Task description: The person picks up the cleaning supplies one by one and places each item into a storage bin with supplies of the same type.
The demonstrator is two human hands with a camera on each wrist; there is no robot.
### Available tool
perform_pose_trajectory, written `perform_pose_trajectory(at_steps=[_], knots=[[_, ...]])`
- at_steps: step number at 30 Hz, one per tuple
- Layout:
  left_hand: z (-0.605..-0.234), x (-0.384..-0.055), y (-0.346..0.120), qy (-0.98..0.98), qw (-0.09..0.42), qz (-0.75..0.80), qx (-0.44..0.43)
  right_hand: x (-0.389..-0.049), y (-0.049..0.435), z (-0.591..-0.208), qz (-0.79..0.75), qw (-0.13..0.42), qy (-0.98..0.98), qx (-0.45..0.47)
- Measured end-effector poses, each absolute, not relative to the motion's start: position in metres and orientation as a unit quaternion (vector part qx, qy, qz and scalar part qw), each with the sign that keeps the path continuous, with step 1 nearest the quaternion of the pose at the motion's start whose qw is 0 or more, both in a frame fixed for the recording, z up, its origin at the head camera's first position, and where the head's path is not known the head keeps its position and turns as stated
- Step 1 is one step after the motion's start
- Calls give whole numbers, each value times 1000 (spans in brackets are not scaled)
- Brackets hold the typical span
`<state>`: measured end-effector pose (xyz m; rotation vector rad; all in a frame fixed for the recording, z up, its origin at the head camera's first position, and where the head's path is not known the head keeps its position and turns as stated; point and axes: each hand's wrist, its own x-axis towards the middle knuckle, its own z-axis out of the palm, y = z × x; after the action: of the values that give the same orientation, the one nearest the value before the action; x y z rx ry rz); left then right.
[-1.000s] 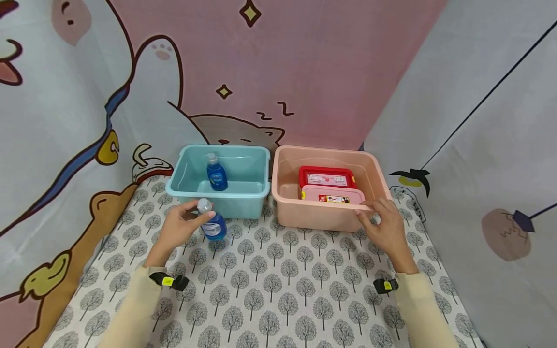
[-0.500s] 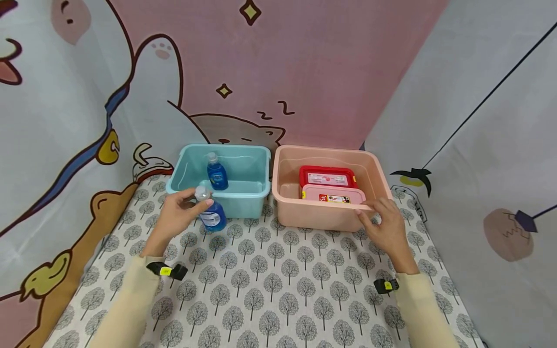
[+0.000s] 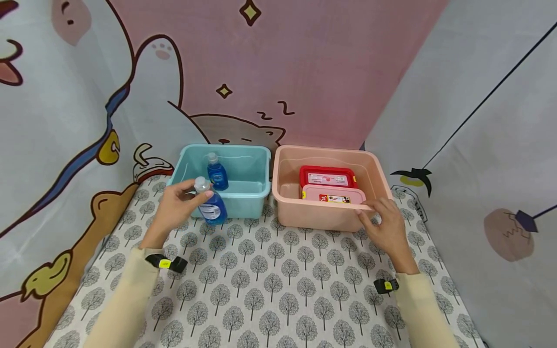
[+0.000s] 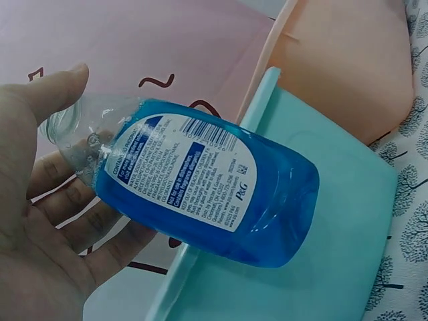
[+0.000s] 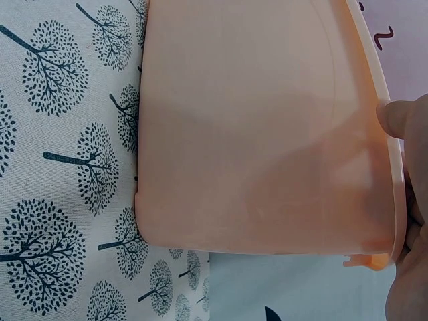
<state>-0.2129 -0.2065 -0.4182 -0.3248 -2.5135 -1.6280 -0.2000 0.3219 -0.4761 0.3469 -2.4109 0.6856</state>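
My left hand (image 3: 175, 207) pinches a clear bottle of blue dish soap (image 3: 212, 211) by its neck, tilted, in front of the teal bin (image 3: 243, 207). Its back label and barcode face the left wrist view, where the bottle (image 4: 207, 180) overlaps the teal bin's rim. A similar blue dish soap bottle (image 3: 217, 176) stands inside that bin. On the right, my right hand (image 3: 385, 224) grips the front rim of the peach bin (image 3: 319, 215) near its corner. Its thumb (image 5: 396, 119) lies on the outer side, and the other fingers are partly hidden behind the rim.
Inside the peach bin lie a red-lidded box (image 3: 328, 178) and a pink-lidded box (image 3: 334, 193). The two bins stand side by side against the printed cloth backdrop (image 3: 304, 72). A tree-patterned cloth (image 3: 278, 280) covers the table.
My left hand has raised the dish soap bottle up and slightly forward, over the front of the teal bin. My right hand stays on the peach bin's rim.
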Motion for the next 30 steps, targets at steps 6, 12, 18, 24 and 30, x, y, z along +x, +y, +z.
perform_pose_trajectory(at_steps=[6, 12, 18, 24, 30], knots=[[-411, -217, -206, -831, 78, -538, -122, -200, 322, -476, 259, 301, -908, 129], [-404, -220, -206, -834, 80, -534, -114, -199, 320, -475, 259, 299, -910, 124], [-398, -225, -207, -828, 87, -540, -124, -200, 321, -476, 257, 301, -909, 127], [-388, -230, -206, -818, 99, -546, -153, -200, 321, -476, 258, 303, -908, 131], [-379, -234, -206, -823, 98, -539, -150, -200, 320, -475, 256, 309, -906, 135]])
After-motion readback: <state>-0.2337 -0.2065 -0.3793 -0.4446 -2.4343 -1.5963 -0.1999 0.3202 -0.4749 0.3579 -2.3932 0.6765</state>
